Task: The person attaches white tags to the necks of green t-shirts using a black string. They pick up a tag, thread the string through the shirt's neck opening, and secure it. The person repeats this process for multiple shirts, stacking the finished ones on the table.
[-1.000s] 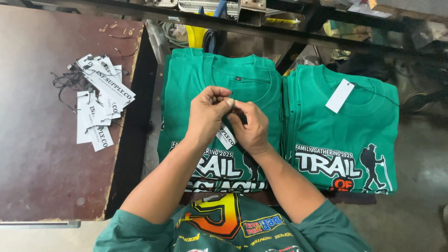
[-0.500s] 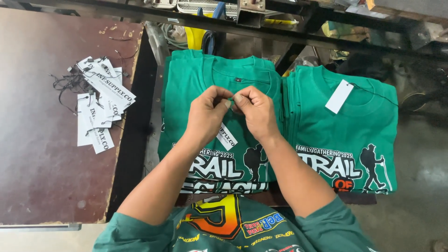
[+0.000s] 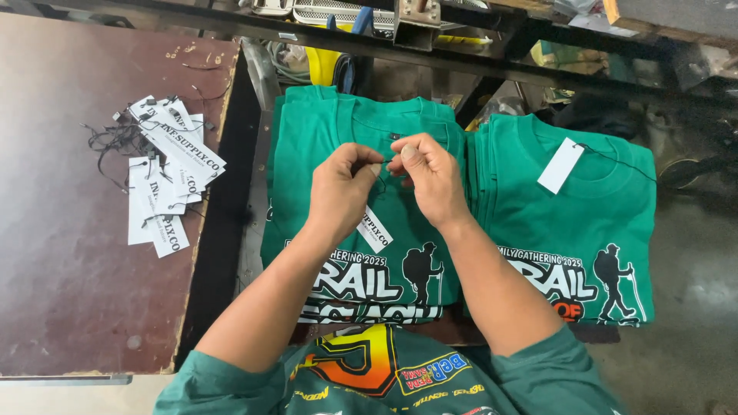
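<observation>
Left hand pinching thin black string | right hand gripping same string | white card tag dangling over soft green folded shirt

Left: brown table bearing loose white hang tags. Right: tagged green shirt stack. Far: dark metal rail.

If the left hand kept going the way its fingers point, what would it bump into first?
Probably the right hand. The left hand points its fingertips rightward at it, the two almost touching above the green shirt. A thin string seems pinched between them, too small to be sure.
</observation>
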